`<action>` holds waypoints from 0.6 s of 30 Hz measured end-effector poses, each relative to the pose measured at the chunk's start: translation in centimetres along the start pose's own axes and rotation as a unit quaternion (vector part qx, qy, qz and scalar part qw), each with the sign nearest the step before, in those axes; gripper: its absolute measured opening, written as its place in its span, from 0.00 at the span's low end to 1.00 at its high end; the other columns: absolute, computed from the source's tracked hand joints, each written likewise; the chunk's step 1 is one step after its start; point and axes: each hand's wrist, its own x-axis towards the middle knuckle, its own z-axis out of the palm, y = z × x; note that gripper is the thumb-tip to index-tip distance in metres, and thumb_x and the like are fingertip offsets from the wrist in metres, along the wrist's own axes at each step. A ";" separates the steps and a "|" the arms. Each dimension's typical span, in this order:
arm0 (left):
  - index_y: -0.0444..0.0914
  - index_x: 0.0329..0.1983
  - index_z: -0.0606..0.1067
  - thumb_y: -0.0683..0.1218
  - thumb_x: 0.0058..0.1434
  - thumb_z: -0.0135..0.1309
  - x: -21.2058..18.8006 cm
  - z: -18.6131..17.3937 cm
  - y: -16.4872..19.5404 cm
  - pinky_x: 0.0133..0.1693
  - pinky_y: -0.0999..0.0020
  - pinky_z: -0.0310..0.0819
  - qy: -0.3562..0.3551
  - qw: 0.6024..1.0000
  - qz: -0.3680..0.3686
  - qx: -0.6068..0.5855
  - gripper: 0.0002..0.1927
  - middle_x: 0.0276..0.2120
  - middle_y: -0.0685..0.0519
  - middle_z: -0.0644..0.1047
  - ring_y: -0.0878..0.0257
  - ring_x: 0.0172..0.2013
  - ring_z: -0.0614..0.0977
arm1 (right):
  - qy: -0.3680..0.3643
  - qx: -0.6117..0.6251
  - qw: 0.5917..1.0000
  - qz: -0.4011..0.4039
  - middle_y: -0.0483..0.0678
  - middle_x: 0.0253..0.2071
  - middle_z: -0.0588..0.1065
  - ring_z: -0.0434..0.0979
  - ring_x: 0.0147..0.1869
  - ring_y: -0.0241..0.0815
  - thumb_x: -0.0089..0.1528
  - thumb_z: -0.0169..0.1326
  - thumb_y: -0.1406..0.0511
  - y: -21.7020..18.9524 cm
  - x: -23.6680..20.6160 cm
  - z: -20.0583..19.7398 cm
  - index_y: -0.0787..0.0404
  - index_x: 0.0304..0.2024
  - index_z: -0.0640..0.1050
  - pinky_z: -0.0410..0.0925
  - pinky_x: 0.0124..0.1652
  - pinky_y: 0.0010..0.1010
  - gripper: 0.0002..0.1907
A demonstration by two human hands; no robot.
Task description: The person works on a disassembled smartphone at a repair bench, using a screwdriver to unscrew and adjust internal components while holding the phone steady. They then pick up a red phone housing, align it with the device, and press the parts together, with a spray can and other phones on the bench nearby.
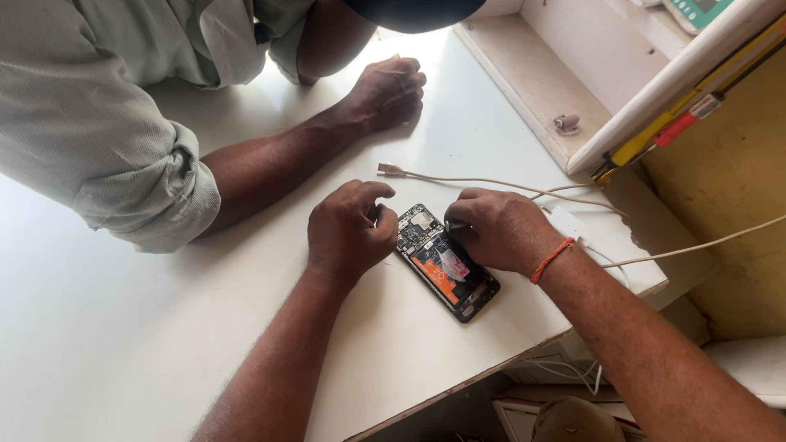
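An opened smartphone (449,266) lies face down on the white counter (123,344), its back cover off, showing a circuit board and an orange battery. My left hand (350,229) curls against the phone's upper left edge, steadying it. My right hand (501,227), with an orange thread at the wrist, rests on the phone's upper right part, fingers pinched around a small dark tool whose tip touches the board. The tool is mostly hidden by the fingers.
Another person's forearm and fist (383,92) lean on the counter beyond the phone, in a pale green rolled sleeve (123,164). A beige cable (491,182) with a plug runs right. Screwdrivers (679,123) lie on a shelf edge. The counter's edge (491,372) is close.
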 end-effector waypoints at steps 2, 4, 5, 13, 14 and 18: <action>0.42 0.35 0.81 0.40 0.51 0.56 0.0 -0.1 0.0 0.31 0.64 0.77 0.000 1.000 0.001 -0.004 0.09 0.27 0.54 0.79 0.61 0.26 0.82 | -0.013 -0.017 1.000 0.010 0.44 0.39 0.79 0.82 0.42 0.48 0.56 0.60 0.68 -0.2 -0.1 0.2 0.53 0.38 0.82 0.75 0.42 0.40 0.08; 0.42 0.36 0.81 0.40 0.51 0.56 0.0 -0.3 0.0 0.31 0.64 0.77 0.000 1.000 0.006 -0.008 0.09 0.27 0.54 0.79 0.61 0.26 0.82 | 0.010 -0.027 1.000 -0.004 0.46 0.38 0.78 0.81 0.42 0.50 0.57 0.60 0.67 -0.5 -0.1 0.3 0.55 0.36 0.81 0.74 0.42 0.41 0.05; 0.42 0.36 0.81 0.40 0.51 0.56 0.0 -0.3 0.1 0.31 0.64 0.77 -0.001 1.000 0.009 -0.010 0.09 0.27 0.54 0.79 0.61 0.25 0.82 | 0.021 -0.033 0.999 -0.009 0.48 0.37 0.78 0.81 0.42 0.50 0.57 0.61 0.66 -0.6 -0.3 0.3 0.56 0.35 0.80 0.74 0.42 0.42 0.04; 0.42 0.35 0.81 0.40 0.51 0.57 0.0 0.0 -0.2 0.30 0.64 0.75 -0.015 1.000 0.022 0.004 0.08 0.25 0.54 0.77 0.61 0.25 0.80 | 0.127 0.230 0.964 0.039 0.51 0.33 0.78 0.82 0.33 0.47 0.61 0.57 0.68 -3.2 -3.6 -0.6 0.61 0.37 0.76 0.75 0.34 0.35 0.04; 0.42 0.34 0.81 0.40 0.52 0.58 -0.1 0.0 -0.2 0.30 0.63 0.75 -0.018 1.000 0.025 0.007 0.08 0.25 0.54 0.77 0.61 0.25 0.80 | 0.146 0.230 0.962 -0.012 0.52 0.34 0.77 0.82 0.34 0.47 0.60 0.58 0.69 -4.0 -3.7 0.0 0.62 0.37 0.76 0.75 0.33 0.35 0.05; 0.42 0.35 0.81 0.41 0.52 0.59 -0.2 0.0 0.0 0.30 0.65 0.76 -0.011 1.000 0.007 -0.023 0.07 0.25 0.55 0.77 0.62 0.24 0.80 | 0.173 0.208 0.960 -0.065 0.53 0.31 0.76 0.77 0.32 0.50 0.61 0.58 0.70 -4.7 -2.0 1.1 0.65 0.39 0.75 0.70 0.33 0.39 0.06</action>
